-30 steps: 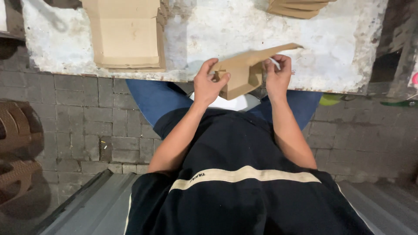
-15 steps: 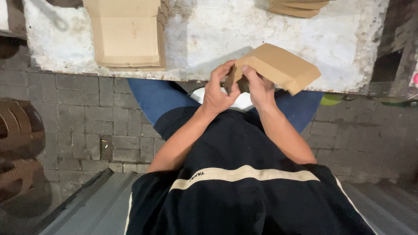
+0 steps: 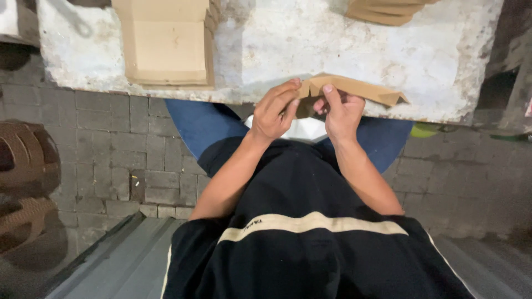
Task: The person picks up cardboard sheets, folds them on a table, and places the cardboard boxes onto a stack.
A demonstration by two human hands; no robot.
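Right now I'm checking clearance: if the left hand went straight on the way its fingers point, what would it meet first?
The left hand already touches the folded cardboard piece; beyond that, probably the white table.

Both forearms reach forward, converging. The left hand curls, fingers bent inward. Just beside it, the right hand pinches, thumb raised.

Tan cardboard piece, mottled white table, blue jeans — black shirt, cream stripe

The person wore a black shirt with a cream chest stripe, blue trousers, and bare forearms.
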